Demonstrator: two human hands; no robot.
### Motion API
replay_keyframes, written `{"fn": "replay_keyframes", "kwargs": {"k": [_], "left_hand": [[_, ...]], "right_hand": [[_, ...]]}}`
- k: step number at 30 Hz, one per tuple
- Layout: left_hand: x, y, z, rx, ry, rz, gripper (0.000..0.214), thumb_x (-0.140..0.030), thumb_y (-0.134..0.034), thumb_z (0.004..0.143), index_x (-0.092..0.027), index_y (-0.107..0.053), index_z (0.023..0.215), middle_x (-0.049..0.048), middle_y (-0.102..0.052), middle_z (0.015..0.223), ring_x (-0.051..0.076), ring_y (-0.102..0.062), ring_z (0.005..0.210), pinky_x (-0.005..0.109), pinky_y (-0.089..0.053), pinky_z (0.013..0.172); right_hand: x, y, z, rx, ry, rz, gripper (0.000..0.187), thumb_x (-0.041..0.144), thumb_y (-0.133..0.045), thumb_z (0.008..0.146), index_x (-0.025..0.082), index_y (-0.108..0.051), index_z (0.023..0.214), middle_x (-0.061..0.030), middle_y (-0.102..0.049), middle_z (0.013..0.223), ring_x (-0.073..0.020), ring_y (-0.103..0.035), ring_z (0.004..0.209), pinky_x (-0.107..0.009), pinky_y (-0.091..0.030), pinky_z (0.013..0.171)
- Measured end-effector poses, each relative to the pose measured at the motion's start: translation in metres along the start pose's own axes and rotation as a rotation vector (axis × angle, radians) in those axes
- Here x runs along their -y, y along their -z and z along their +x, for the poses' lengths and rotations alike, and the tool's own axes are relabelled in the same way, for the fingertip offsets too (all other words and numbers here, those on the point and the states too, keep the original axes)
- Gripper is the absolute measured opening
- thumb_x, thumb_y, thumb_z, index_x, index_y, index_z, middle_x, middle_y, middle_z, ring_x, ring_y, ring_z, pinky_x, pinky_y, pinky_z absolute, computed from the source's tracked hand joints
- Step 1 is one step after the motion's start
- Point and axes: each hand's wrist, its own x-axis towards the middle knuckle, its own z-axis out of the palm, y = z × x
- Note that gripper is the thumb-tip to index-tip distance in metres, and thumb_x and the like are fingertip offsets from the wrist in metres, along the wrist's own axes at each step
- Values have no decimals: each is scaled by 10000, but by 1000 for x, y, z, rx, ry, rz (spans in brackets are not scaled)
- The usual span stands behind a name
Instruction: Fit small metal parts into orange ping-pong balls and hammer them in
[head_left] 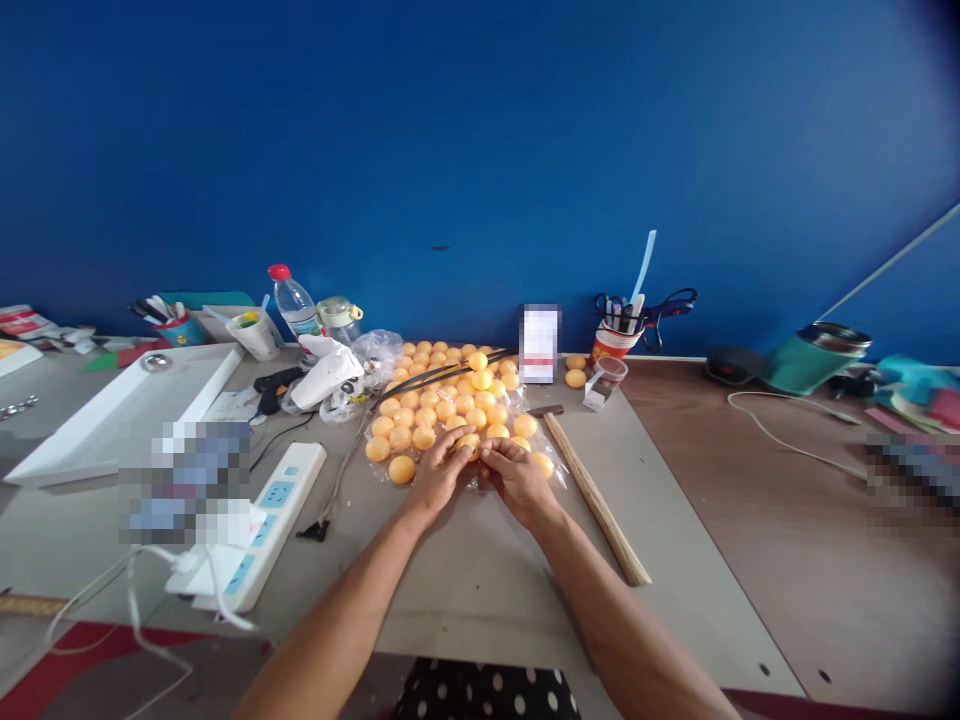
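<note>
My left hand [441, 468] is closed around an orange table tennis ball [469, 444], held low over the front of a spread of such balls. Close beside it, my right hand [513, 470] has its fingertips pinched together near the ball's right side. Whether those fingers grip something small is too fine to make out. Behind both hands, many more orange balls [445, 410] lie packed together in clear plastic. A single ball [401, 470] rests to the left of my left hand. Dark flat strips [431, 378] lie across the balls.
A hammer [596, 500] with a wooden handle lies to the right. On the left are a white power strip [281, 515] with cables, a white tray [67, 430] and a water bottle [294, 305]. A phone [540, 345] and a cup of scissors [615, 340] stand behind.
</note>
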Motion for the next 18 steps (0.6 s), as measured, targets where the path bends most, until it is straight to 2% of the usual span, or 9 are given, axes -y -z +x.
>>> {"fn": "replay_keyframes", "kwargs": {"k": [13,18], "left_hand": [[0,1,1,26,-23,99,394,-423,-612,842,-201,-641,1165,87,-676,1163,246,-626,1068,367,-502,933],[2,1,1,10,-30,68,388,-428,-640,819,-211,-664,1140,78,-694,1114,245,-636,1039,364,-516,908]], "right_hand": [[-2,1,1,7,2,5,275,371,-777,617,177,-596,685,35,-539,482,-92,-424,445,-228,-320,450],[-4,2,2,11,15,-7,265,372,-764,638,179,-593,697,37,-542,492,-93,-430,450,-233,-335,463]]}}
